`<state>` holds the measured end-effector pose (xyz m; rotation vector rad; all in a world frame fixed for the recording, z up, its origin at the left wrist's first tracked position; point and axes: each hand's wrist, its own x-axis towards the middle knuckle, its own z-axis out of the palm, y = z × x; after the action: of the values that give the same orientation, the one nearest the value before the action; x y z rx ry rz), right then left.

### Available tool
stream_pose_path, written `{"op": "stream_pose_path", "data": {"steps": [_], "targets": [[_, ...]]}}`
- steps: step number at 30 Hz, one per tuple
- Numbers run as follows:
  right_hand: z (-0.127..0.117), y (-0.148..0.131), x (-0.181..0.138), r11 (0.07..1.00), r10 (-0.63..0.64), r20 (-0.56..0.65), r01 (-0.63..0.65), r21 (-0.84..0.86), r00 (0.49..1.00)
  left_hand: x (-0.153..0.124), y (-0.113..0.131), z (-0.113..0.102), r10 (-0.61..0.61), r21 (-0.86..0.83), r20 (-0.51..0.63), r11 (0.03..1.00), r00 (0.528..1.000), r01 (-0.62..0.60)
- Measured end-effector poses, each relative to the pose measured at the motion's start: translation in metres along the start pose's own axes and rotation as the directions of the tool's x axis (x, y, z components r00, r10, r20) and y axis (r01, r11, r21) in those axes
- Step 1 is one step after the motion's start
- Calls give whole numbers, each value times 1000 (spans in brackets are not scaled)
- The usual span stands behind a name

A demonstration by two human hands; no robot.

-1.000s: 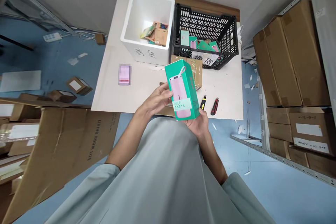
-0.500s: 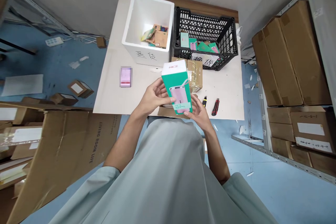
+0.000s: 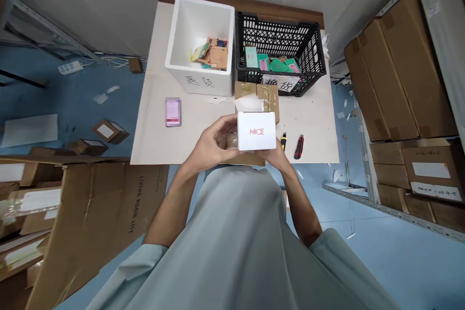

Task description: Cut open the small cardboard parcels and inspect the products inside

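Note:
Both hands hold a small product box point(image 3: 256, 131) upright, its white end with red "NICE" lettering facing up at me. My left hand point(image 3: 213, 143) grips its left side, thumb at the front and fingers behind. On the other side my right hand point(image 3: 276, 155) closes on the lower right; most of its fingers are hidden by the box. Behind and partly under it sits a taped brown carton point(image 3: 268, 99) with a torn white label. To the right lie a yellow-and-black cutter point(image 3: 284, 141) and a red-and-black utility knife point(image 3: 299, 147).
A white foam box point(image 3: 203, 80) holding small packets stands at the back left of the table point(image 3: 152, 140). Beside it is a black plastic crate point(image 3: 316, 70) containing green boxes. A blurred pinkish rectangle point(image 3: 173, 112) lies at left. Stacked cartons point(image 3: 410, 68) fill the right shelf.
The product box has been tipped so its white end faces me instead of the green front. Both hands have turned with it, and it has shifted slightly right.

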<state>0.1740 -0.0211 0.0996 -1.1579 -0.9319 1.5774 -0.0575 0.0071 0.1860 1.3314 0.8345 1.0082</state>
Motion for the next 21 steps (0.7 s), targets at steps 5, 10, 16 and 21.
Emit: {"op": "stream_pose_path", "data": {"steps": [5,10,16,21], "targets": [[6,-2,-10,996,71,139,-77,39,988,10,-4,-19,-44,-8,-66,999,997,43],[14,-21,-29,983,148,286,-173,63,947,39,-28,-46,-194,-36,-80,981,978,191],[23,-40,-27,990,120,213,-132,41,970,58,-75,-54,-459,-130,-41,883,887,451],[21,-40,-15,992,127,207,-130,1,970,59,-85,-51,-523,-88,-24,850,852,519]]}}
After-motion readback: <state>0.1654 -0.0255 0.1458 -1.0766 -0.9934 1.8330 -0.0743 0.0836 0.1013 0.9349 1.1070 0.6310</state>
